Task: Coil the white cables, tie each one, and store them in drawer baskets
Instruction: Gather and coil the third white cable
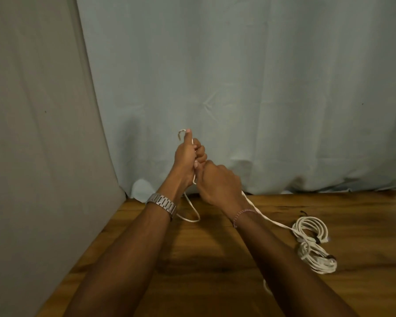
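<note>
Surface: a wooden table [215,248], dark-grained, bare in the middle.
Room: a pale blue curtain [238,88] hangs behind the table; a grey panel [32,133] stands at the left.
Containers: no basket or drawer shows.
Left hand [186,156]: raised above the table's far edge, fingers clenched on the white cable [272,221], its end curling out by the thumb.
Right hand [220,181]: just beside the left, touching it, closed on the same cable.
Cable: one loop droops below the hands; a strand trails right to the coiled bundles [313,243].
Bundles: two, tied with dark ties, lying on the table at right.
Wrists: metal watch [162,203] left, thread bracelet [241,215] right.

Both forearms reach toward mid-frame. The left hand [186,156] is fisted, thumb up. The right hand [220,181] is curled, touching it.
</note>
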